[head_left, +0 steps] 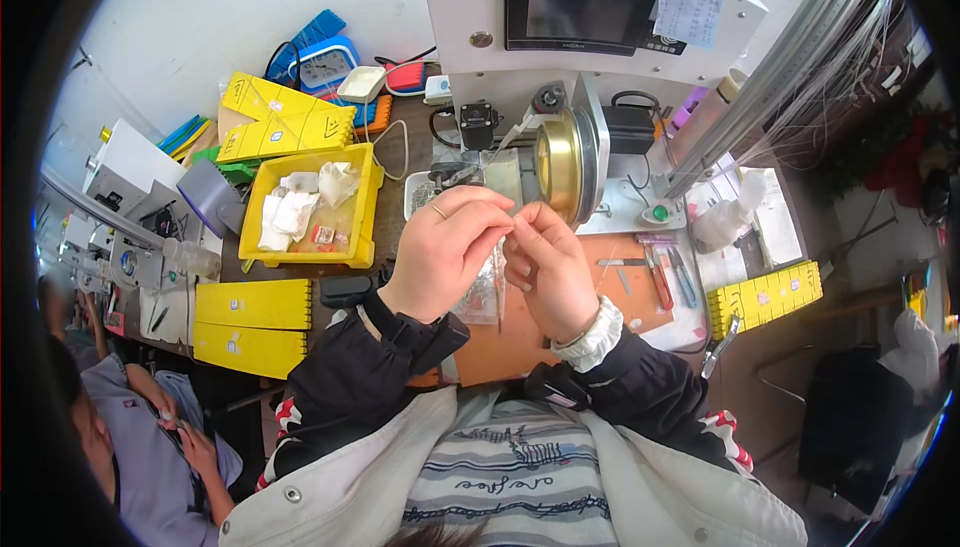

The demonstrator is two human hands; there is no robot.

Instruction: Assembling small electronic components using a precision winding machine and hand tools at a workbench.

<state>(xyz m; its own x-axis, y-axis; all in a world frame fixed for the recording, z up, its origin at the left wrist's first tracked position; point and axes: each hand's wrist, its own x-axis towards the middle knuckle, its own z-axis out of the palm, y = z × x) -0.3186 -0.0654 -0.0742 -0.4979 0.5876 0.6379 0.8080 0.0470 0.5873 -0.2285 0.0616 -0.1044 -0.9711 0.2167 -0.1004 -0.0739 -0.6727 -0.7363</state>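
My left hand (440, 262) and my right hand (556, 277) meet at the fingertips above the middle of the workbench. Both are pinched closed, thumb against forefinger, and whatever lies between them is too small to make out. Just beyond them stands a white machine (465, 7) with a dark screen (570, 15) and a brass-coloured wheel (556, 169). Below the hands an orange-brown mat (500, 359) covers the bench, with a clear plastic bag (478, 299) partly hidden behind my left hand.
Left of my hands sits a yellow bin (345, 255) holding white packets. Yellow notched boards (252, 305) lie nearby. Red-handled pliers (659, 279) and blue-handled pliers (683, 277) rest to the right, near a plastic bottle (722, 222). Another person (150, 427) sits at lower left.
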